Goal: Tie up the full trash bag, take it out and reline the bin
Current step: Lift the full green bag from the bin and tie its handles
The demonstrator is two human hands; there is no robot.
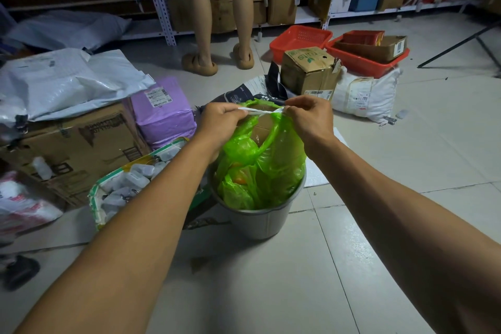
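The green trash bag (261, 160) is seated in a grey plastic bin (260, 218) on the tiled floor (379, 144), its upper part drawn up above the rim. A white drawstring (264, 110) at the bag's mouth is stretched taut between the two hands. The left hand (221, 118) is curled and pinches one end of it; the right hand (307, 114) is likewise closed on the other end. The tying step is judged to be in hand, with lifting out and relining not yet done. Next, the mouth would need to be cinched and the string knotted. The film is thin, glossy and crumpled, and brown cardboard is seen through it. The bin is smooth and round. Cardboard boxes (309, 73) and red plastic baskets (301, 39) are scattered beyond.
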